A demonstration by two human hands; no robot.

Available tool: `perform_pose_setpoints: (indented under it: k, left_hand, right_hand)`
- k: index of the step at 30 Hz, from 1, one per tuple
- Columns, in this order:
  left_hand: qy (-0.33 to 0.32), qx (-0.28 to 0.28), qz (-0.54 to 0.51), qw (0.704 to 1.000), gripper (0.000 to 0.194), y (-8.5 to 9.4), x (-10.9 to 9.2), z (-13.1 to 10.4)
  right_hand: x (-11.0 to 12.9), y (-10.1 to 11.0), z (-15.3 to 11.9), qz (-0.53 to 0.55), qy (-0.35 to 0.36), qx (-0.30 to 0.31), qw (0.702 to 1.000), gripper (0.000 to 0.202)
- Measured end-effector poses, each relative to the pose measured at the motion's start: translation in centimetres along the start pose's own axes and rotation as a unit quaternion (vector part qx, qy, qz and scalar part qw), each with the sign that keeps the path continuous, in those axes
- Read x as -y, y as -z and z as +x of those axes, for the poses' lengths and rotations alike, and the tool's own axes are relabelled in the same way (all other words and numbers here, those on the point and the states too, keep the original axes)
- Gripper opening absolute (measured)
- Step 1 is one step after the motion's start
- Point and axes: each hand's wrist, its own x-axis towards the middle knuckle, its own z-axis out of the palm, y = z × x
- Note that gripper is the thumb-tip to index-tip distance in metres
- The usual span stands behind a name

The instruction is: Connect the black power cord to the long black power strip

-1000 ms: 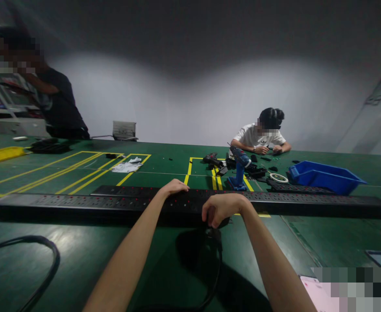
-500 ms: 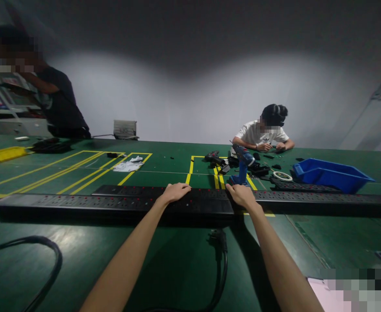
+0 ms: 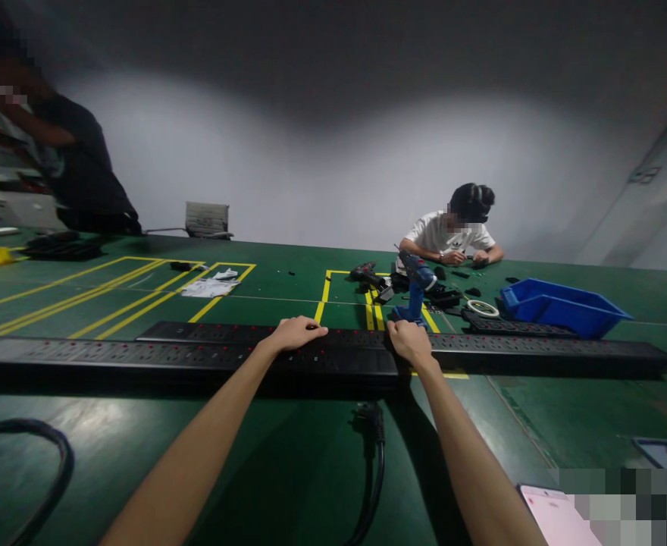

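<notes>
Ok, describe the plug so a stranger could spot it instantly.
On the green table, find the long black power strips. On their near side, between the two forearms, is the plug. Unlike the looped cable at far left, it shows a chunky black head.

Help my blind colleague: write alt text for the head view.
A left hand rests on long black power strips, the right hand at one's end; a plug lies in front on a green table. Beyond: drill, blue bin, two people.
</notes>
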Motion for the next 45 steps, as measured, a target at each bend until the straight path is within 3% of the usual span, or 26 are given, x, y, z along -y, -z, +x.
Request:
perform_pose_setpoints:
  k: [7, 17, 22, 25, 29, 32, 36, 39, 45]
  left_hand:
    - [-0.005, 0.003, 0.010, 1.000, 0.058, 0.2, 0.8, 0.3]
    - [0.004, 0.002, 0.019, 1.000, 0.055, 1.6, 3.1, -1.0]
    - [0.003, -0.001, 0.025, 1.000, 0.054, 1.8, 3.3, -1.3]
    - [-0.009, -0.031, 0.052, 0.998, 0.050, 1.5, 3.0, -1.8]
    - [-0.047, -0.095, 0.084, 0.991, 0.052, 0.6, 1.5, -4.0]
    - [-0.087, -0.161, 0.117, 0.976, 0.059, -1.3, -0.4, -6.9]
    - [-0.158, -0.199, 0.179, 0.950, 0.090, -4.3, -1.9, -9.8]
    - [-0.140, -0.227, 0.201, 0.943, 0.100, -5.4, -2.0, -9.8]
    - [-0.122, -0.230, 0.218, 0.941, 0.102, -5.1, -1.5, -8.3]
  right_hand:
    - [0.5, 0.0, 0.1, 0.025, 0.001, 0.004, 1.000, 0.064]
    - [3.2, -0.3, -0.5, 0.039, 0.054, 0.009, 0.998, 0.075]
    - [3.6, -0.4, -0.6, 0.037, 0.078, 0.004, 0.996, 0.069]
    - [3.6, -0.6, -0.6, 0.027, 0.073, -0.003, 0.997, 0.063]
    - [3.6, -0.8, -0.4, 0.018, 0.069, -0.007, 0.997, 0.061]
    - [3.5, -1.0, -0.4, 0.017, 0.069, -0.007, 0.997, 0.062]
    - [3.4, -1.0, -0.4, 0.019, 0.071, -0.008, 0.997, 0.061]
    - [3.4, -1.0, -0.5, 0.020, 0.072, -0.006, 0.997, 0.061]
    - [3.4, -1.1, -0.5, 0.017, 0.071, -0.009, 0.997, 0.061]
